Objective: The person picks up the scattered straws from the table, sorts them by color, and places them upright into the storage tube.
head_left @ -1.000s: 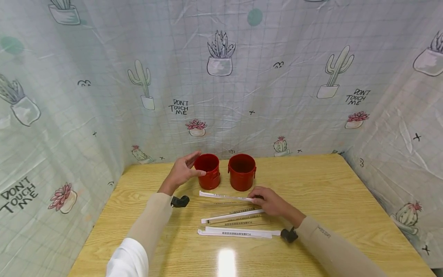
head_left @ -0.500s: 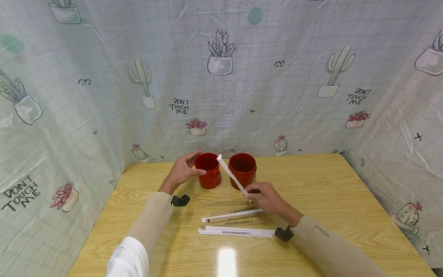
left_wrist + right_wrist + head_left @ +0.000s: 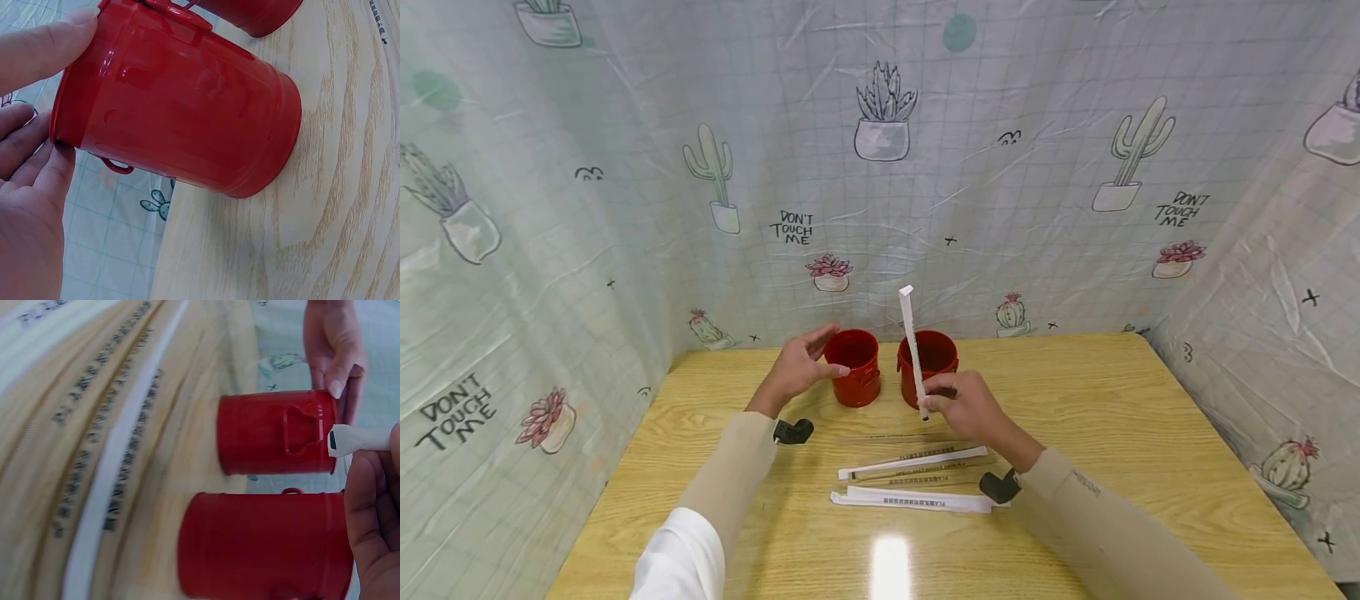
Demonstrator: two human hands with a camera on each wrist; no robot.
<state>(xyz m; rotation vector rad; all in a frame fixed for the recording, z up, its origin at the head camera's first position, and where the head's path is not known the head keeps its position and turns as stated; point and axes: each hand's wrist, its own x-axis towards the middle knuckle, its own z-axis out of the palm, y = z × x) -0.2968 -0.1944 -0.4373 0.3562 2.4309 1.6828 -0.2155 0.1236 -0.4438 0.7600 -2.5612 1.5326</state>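
Two small red buckets with side handles stand upright side by side. My left hand (image 3: pixel 797 371) holds the rim of the left bucket (image 3: pixel 857 388), its thumb on the near side and its fingers round the outer side. In the left wrist view the thumb touches that bucket's (image 3: pixel 181 100) rim. In front of the right bucket (image 3: pixel 942 368), my right hand (image 3: pixel 966 407) pinches a white paper-wrapped straw (image 3: pixel 912 333) near its lower end. The straw is nearly upright, clear of the table. Its dark-marked lower tip (image 3: pixel 334 440) shows in the right wrist view.
Several wrapped straws lie roughly parallel on the wooden table (image 3: pixel 820 550), in front of the buckets: white ones (image 3: pixel 917 500) nearest, brown ones (image 3: pixel 917 477) and another white one (image 3: pixel 947 457) farther back. A cactus-print sheet (image 3: pixel 955 200) hangs behind and at both sides.
The right hand has lifted the white wrapped straw off the table, swung it from lying flat to nearly upright, and moved forward to the right bucket. The left hand stays at the left bucket.
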